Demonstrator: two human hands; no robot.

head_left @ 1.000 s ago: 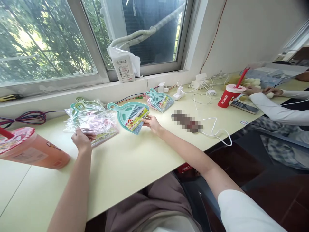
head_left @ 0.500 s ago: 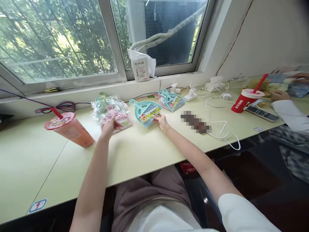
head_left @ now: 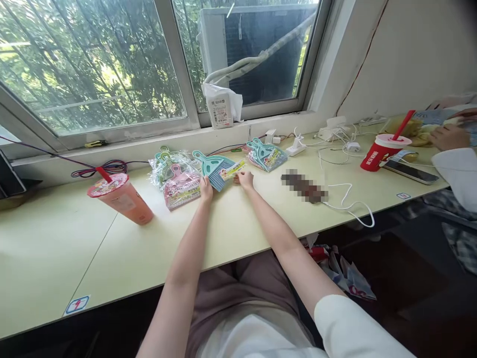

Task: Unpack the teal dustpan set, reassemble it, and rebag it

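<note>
A teal mini dustpan with a brush [head_left: 214, 167] lies on the pale yellow table [head_left: 149, 248] near the window. My left hand [head_left: 205, 188] grips its near left edge. My right hand [head_left: 245, 179] pinches the yellow paper label [head_left: 231, 170] at its right side. Left of it lies a pile of clear-wrapped dustpan sets [head_left: 175, 176], with a pink one on top. A second stack of wrapped teal sets [head_left: 265, 154] lies to the right.
A pink lidded drink cup with a red straw [head_left: 121, 197] stands at the left. A red cup [head_left: 380, 150], a phone [head_left: 410, 172], chargers and white cables [head_left: 346, 199] lie to the right, where another person's sleeve [head_left: 458, 171] rests. A white packet [head_left: 221, 107] stands on the sill.
My left hand left the wrapped pile and came over to the teal dustpan. My right hand stays at the label, which now sticks out to the right. The view pulled back.
</note>
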